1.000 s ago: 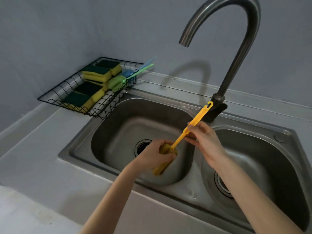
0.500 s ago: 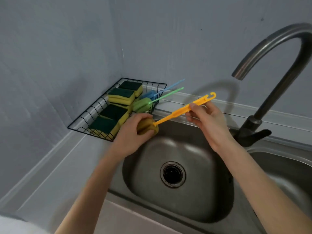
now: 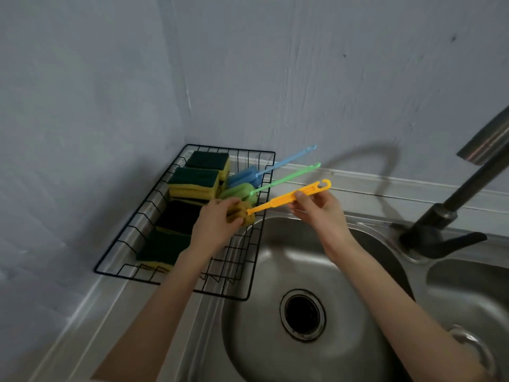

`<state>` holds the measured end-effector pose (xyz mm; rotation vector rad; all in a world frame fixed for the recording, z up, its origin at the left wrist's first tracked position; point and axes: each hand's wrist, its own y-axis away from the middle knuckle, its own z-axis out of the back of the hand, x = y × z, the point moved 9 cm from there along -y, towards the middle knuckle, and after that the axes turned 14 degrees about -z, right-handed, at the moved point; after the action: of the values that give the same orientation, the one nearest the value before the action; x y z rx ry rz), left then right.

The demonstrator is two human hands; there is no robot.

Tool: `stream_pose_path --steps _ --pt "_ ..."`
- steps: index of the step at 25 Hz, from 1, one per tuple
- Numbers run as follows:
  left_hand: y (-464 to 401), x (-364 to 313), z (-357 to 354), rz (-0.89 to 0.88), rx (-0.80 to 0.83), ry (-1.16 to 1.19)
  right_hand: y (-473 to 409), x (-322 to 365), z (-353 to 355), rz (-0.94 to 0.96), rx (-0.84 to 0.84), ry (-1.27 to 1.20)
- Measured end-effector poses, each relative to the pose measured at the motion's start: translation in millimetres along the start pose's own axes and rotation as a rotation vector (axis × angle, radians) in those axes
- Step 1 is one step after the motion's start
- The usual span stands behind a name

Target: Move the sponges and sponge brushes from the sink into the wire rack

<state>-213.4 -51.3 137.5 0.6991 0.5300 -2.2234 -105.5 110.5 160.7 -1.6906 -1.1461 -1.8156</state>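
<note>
A yellow sponge brush [image 3: 278, 203] hangs over the right side of the black wire rack [image 3: 117, 248]. My left hand [image 3: 217, 227] grips its sponge head, and my right hand [image 3: 316, 209] pinches its handle near the hooked end. Inside the rack lie a green sponge brush [image 3: 242, 191] and a blue sponge brush [image 3: 248, 175], their handles sticking out to the right over the rim. Several yellow-and-green sponges [image 3: 195, 181] fill the rack's left half. The left sink basin [image 3: 300, 271] holds no sponge that I can see.
The rack stands in the wall corner on the counter, left of the steel double sink. A dark gooseneck faucet [image 3: 451, 216] rises at the right between the basins. The right basin's [image 3: 468, 299] drain shows at the lower right.
Both hands carried the yellow sponge brush up out of the left basin and leftward; its sponge head is now over the rack beside the green brush. My view swung left too.
</note>
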Motion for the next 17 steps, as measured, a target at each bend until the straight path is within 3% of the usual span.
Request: stream_pose_path --steps 5,9,14,17 --pt "-12.2 21.3 -17.4 0.019 0.030 0.024 -17.0 -18.1 -4.8 -0.058 -0.047 0.027" --pt "-16.3 24.2 -21.9 0.031 0.056 0.038 -24.7 -26.1 -9.8 -0.117 0.016 0.018" --pt "-15.7 11.4 -21.1 -0.005 0.126 0.056 -22.6 -21.2 2.1 -0.114 -0.009 0.125" --pt "-16.4 -16.2 -8.1 -0.078 0.088 0.062 -15.2 -3.8 18.4 -0.089 -0.035 0.230"
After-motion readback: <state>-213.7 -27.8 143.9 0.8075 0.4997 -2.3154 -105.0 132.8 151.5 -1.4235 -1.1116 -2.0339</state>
